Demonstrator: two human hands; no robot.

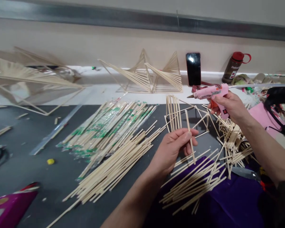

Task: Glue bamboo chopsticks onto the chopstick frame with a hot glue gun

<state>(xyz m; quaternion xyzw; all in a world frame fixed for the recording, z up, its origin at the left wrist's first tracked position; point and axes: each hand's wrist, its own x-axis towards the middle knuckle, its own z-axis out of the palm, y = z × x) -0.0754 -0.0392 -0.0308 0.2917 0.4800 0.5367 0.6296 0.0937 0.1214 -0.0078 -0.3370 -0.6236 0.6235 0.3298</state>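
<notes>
Between thumb and fingers, my left hand pinches a short wooden stick, held nearly upright. My right hand is wrapped round the handle of a pink hot glue gun, its nozzle pointing left, with a clear glue stick running out of the back. The nozzle and the wooden stick are apart. Just behind my left hand stands a small frame of glued sticks. Loose cut sticks lie on purple cloth below my hands.
Long loose sticks and plastic-wrapped bundles lie left of my hands. Stick models stand along the wall with a phone and a bottle. A knife blade rests at right, near a heap of short sticks.
</notes>
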